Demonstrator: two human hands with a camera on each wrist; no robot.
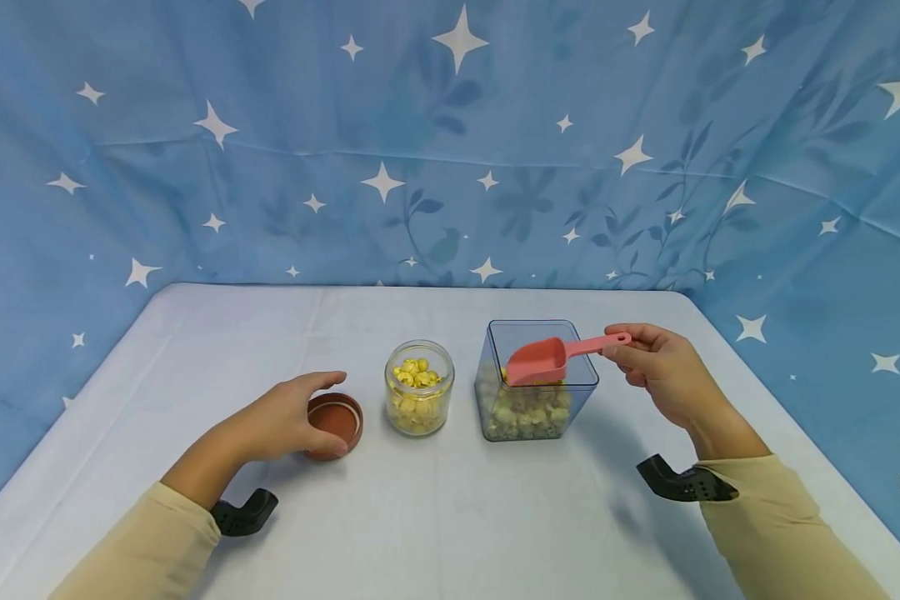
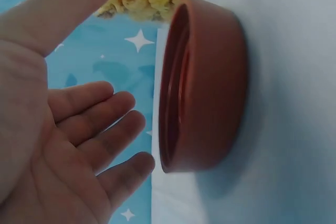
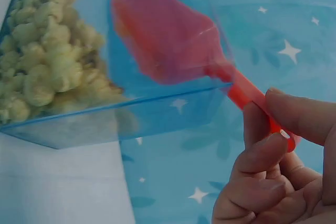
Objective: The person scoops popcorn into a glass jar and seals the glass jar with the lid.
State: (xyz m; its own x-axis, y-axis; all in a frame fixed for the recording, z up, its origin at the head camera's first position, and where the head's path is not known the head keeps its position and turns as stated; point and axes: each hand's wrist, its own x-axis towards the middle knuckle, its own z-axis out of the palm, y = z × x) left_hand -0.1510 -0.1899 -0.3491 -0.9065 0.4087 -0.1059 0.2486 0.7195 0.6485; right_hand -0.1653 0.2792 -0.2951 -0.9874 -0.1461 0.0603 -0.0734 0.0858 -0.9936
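My left hand is spread around a brown round lid that lies on the table with its hollow side up. In the left wrist view, the fingers stand apart from the lid. Between the hands stands an uncovered glass jar, partly filled with yellow popcorn. My right hand pinches the handle end of a pink scoop. The scoop's bowl is inside the upper part of a clear square container, over popcorn. Whether the scoop carries popcorn I cannot tell.
A white cloth covers the table. Behind it and at its sides hangs a blue curtain with white stars. A black wrist device is on the left arm, and another black device is on the right arm.
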